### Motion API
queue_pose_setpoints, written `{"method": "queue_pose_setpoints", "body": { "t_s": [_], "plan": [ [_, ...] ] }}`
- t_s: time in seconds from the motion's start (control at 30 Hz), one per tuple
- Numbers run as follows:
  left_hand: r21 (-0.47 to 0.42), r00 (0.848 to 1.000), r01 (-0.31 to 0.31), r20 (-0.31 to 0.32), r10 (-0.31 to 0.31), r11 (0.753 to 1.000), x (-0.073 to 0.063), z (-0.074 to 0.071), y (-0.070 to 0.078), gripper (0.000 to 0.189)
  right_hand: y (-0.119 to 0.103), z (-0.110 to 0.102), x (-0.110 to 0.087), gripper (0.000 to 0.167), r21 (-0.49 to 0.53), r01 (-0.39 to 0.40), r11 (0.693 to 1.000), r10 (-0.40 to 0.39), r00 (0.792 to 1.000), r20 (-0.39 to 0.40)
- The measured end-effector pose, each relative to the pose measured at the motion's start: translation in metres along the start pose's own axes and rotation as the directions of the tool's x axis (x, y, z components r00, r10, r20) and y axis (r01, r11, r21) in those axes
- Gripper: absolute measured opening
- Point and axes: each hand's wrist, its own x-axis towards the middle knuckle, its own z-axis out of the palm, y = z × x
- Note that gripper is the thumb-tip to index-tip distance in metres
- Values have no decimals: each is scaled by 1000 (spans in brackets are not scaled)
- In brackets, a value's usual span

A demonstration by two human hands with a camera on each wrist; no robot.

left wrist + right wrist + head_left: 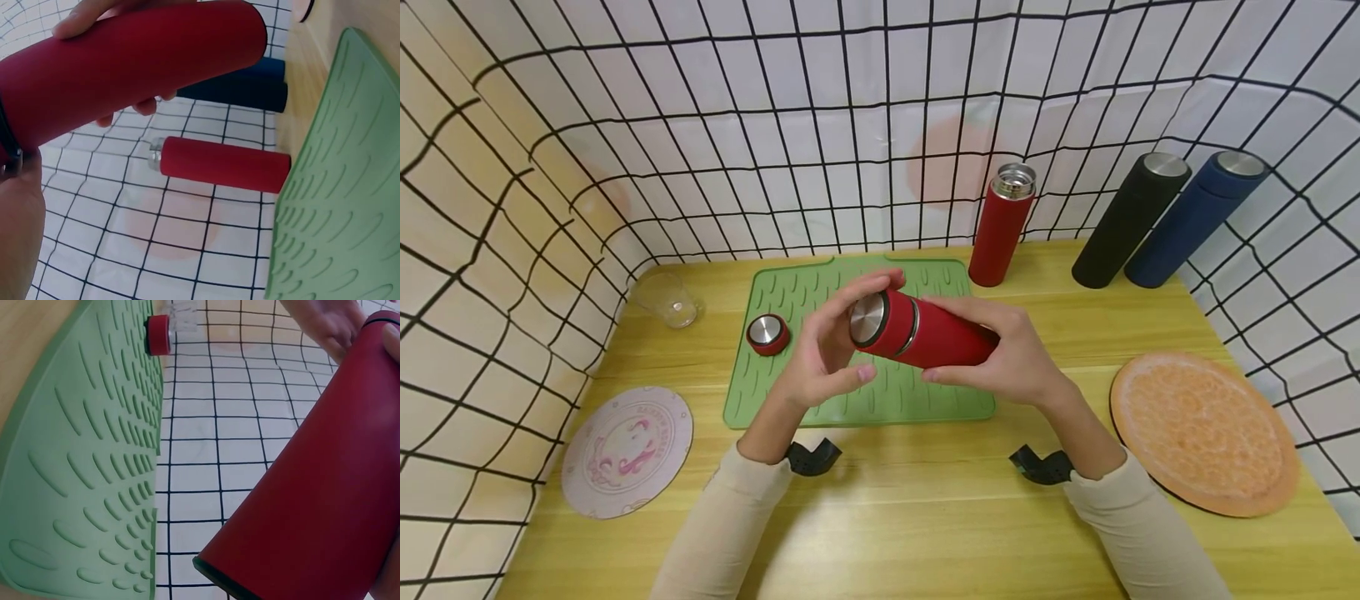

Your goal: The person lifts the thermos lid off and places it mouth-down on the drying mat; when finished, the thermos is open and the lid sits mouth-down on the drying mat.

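Observation:
My right hand (1011, 354) grips a red thermos (947, 333) by its body, holding it tilted above the green mat. Its lid (868, 321), with a silver top, points left, and a shiny ring shows between lid and body. Around the lid end is my left hand (823, 342), fingers spread behind it and thumb in front, with a gap visible in the head view. A separate red lid (767, 334) with a silver top lies on the mat's left part. An uncapped red thermos (1002, 225) stands upright behind the mat's right corner, its steel neck bare.
Under the hands lies the green ridged mat (857, 404). Black (1131, 218) and blue (1195, 218) thermoses stand at the back right. A clear glass (670, 302) is at the back left. Round mats, one pink-patterned (628, 452) and one orange (1202, 433), flank the work area; black-grid walls surround the table.

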Motion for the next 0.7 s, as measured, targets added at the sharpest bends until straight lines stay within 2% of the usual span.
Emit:
{"method": "queue_pose_setpoints", "body": {
  "t_s": [0.07, 0.17, 0.33, 0.43, 0.53, 0.7],
  "plan": [
    [-9, 1000, 2, 16, -2, 1000, -1, -1, 0, 66, 0, -1, 0, 78, 7, -5, 1000, 5, 1000, 4],
    [-8, 1000, 16, 4, -16, 1000, -2, -2, -1, 63, 0, -1, 0, 79, 8, -9, 1000, 9, 1000, 7],
    [10, 995, 65, -77, -64, 998, -2, -2, -3, 63, 1, 0, 0, 79, -29, -1, 1000, 0, 1000, -15],
    [19, 982, 105, -161, -101, 994, -1, -1, -4, 66, 1, 1, 0, 79, -67, 6, 998, -9, 999, -40],
    [28, 961, 146, -240, -135, 989, -1, 1, -5, 71, 3, 2, 0, 80, -108, 8, 994, -14, 998, -56],
    [36, 934, 183, -320, -162, 983, -1, 3, -5, 80, 4, 4, 2, 81, -147, 15, 989, -25, 997, -66]
  ]
}}
